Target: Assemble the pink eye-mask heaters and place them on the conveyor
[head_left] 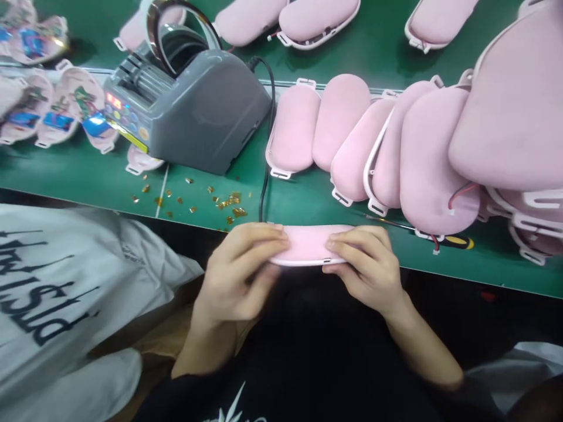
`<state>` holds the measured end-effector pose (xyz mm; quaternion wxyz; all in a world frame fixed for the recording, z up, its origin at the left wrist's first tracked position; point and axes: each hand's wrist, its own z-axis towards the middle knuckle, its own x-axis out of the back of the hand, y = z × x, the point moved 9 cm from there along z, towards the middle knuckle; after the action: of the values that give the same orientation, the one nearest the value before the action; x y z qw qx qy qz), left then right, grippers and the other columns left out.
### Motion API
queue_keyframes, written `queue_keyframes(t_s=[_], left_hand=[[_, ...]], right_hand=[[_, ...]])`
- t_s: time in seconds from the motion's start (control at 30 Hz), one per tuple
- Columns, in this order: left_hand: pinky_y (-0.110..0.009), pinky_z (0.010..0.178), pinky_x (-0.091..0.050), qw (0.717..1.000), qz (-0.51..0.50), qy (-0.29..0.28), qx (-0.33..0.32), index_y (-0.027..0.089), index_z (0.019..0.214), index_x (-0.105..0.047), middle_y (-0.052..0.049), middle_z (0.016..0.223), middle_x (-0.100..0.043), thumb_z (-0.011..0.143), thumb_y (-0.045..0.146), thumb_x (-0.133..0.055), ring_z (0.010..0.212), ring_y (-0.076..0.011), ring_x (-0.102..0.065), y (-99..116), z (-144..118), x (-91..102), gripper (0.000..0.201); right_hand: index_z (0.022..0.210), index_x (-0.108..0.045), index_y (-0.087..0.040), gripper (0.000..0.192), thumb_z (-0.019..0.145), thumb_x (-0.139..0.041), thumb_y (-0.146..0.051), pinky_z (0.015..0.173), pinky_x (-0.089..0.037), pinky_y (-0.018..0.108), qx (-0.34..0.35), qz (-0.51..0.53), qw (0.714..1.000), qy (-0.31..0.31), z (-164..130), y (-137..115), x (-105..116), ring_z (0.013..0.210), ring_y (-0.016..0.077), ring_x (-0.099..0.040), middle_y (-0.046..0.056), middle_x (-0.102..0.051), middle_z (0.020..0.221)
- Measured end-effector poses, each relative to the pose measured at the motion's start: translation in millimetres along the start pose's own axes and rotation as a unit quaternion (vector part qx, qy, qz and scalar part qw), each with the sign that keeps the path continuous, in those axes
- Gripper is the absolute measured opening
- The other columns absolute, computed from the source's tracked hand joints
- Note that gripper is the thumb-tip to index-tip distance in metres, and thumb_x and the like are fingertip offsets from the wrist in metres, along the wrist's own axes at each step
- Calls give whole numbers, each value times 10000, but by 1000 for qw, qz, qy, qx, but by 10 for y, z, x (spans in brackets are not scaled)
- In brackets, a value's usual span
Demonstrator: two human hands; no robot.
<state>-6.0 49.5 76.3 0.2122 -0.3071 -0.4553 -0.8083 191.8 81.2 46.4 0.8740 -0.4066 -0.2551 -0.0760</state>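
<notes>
At the near edge of the green workbench (308, 199), I hold one pink oval casing (308, 243) edge-on between both hands, just above my lap. My left hand (237, 275) is closed over its left end, fingers curled across the top and thumb beneath; my right hand (369, 269) grips the right end the same way. I judge this to be the pressing-together step, the two halves squeezed shut along the white seam. The next move seems to call for even pressure along the rim and a check that no wire is pinched.

Behind it, a row of about seven matching pink casings (338, 117) leans overlapped across the bench, growing larger toward the right. One (440, 170) trails red and black wires. At least four more lie along the far edge. To the left stands one grey tape dispenser (197, 111) with a lit red display and a black power cord (266, 170). Beyond it lie roughly six open white shells showing circuit boards and blue parts (57, 120). Gold tape scraps (229, 202) litter the mat. A person in a white printed shirt (53, 281) sits at my left.
</notes>
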Motion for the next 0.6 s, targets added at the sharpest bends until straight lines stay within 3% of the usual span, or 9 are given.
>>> queue_keyframes(t_s=[0.1, 0.23, 0.4, 0.6], left_hand=[[-452, 911, -597, 995, 86, 26, -44, 202, 1164, -735, -84, 1071, -815, 1021, 346, -784, 1040, -279, -794, 145, 21, -80, 210], [-434, 814, -495, 991, 86, 99, 9, 226, 1082, -739, -26, 913, -779, 1074, 322, -710, 865, -229, -782, 86, 6, -126, 101], [-452, 797, -432, 992, 68, 100, 45, 218, 1068, -742, -22, 853, -730, 1084, 275, -652, 808, -221, -745, -12, -29, -156, 108], [-456, 810, -396, 991, 58, 105, 64, 249, 1062, -736, -12, 830, -701, 1060, 261, -651, 793, -217, -703, -123, 15, -112, 85]], right_hand=[[1175, -771, -252, 158, 1036, -773, -326, 891, -528, 430, -3, -9, 1000, 20, 26, -30, -74, 987, 235, -713, 43, -842, 1059], [1190, -787, -280, 169, 1026, -776, -319, 823, -500, 417, -10, -14, 999, 46, 68, -66, -108, 909, 220, -689, 22, -841, 1018], [1220, -800, -306, 195, 1034, -743, -326, 758, -476, 417, 6, -51, 997, 60, 95, -101, -151, 818, 211, -665, 6, -837, 942], [1119, -796, -276, 107, 1044, -739, -328, 751, -473, 412, 6, -75, 996, 49, 186, -118, -193, 805, 201, -677, 8, -838, 937]])
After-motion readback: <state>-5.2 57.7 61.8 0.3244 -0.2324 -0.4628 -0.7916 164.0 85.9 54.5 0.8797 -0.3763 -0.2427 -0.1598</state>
